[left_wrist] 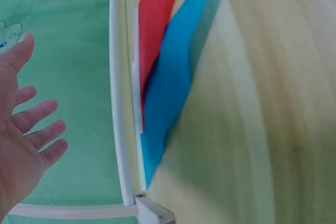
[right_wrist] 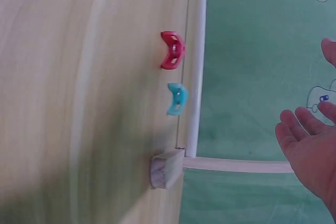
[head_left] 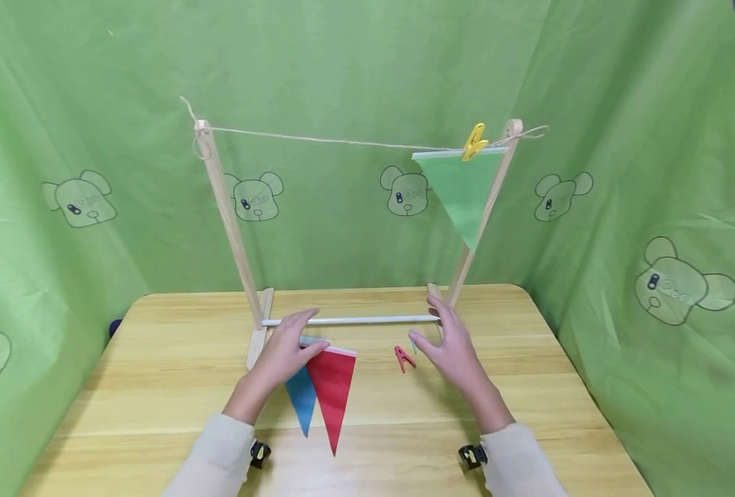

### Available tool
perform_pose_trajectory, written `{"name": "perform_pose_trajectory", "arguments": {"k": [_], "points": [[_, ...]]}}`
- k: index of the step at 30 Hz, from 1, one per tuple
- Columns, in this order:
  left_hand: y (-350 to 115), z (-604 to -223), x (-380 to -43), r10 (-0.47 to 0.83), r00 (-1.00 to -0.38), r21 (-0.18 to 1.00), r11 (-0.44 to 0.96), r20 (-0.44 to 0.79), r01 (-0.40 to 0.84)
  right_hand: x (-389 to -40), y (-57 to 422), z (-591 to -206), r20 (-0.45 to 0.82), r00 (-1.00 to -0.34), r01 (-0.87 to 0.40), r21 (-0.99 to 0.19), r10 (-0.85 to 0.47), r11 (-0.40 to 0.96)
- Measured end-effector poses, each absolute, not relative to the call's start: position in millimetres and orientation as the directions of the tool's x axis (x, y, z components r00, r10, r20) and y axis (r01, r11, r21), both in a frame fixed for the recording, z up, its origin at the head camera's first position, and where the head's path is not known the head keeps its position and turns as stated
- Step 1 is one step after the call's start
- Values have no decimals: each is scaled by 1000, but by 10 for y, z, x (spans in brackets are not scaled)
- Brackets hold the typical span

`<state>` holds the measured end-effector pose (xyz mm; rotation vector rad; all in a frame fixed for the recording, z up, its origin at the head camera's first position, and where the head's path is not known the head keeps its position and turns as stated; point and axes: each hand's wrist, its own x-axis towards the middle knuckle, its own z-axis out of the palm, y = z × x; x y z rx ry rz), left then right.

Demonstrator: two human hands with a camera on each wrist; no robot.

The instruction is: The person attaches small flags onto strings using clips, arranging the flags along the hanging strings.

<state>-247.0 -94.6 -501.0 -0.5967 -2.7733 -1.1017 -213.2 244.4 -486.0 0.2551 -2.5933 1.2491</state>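
Note:
My left hand [head_left: 284,351] is over the table with its fingers spread, overlapping the tops of a red triangular flag [head_left: 335,386] and a blue triangular flag [head_left: 303,400] in the head view. The left wrist view shows that palm bare, apart from the red flag [left_wrist: 154,30] lying partly over the blue flag [left_wrist: 169,72]. On the other side my right hand [head_left: 457,351] hovers, fingers loosely extended and holding nothing. Close by lie a red clothespin [head_left: 404,359] and a light blue clothespin [right_wrist: 177,99], the latter partly hidden by the thumb in the head view.
A wooden frame has a left post [head_left: 227,214], a right post [head_left: 497,186] and a white rod [head_left: 367,319] low between them. Twine [head_left: 317,140] runs across the top. A yellow clothespin [head_left: 475,143] pins a green triangular flag [head_left: 463,190] near the right post. Green curtains surround the wooden table [head_left: 528,386].

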Motion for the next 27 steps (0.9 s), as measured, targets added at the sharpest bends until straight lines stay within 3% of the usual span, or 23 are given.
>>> {"name": "perform_pose_trajectory", "arguments": {"k": [11, 27], "points": [[-962, -5172, -2459, 317, -930, 626, 692, 185, 360, -2142, 2415, -5092, 253, -963, -240, -658, -90, 714], [-1007, -5387, -2529, 308, -942, 614, 720, 134, 323, -2145, 2389, -5337, 146, -981, -194, -632, -130, 750]]}}
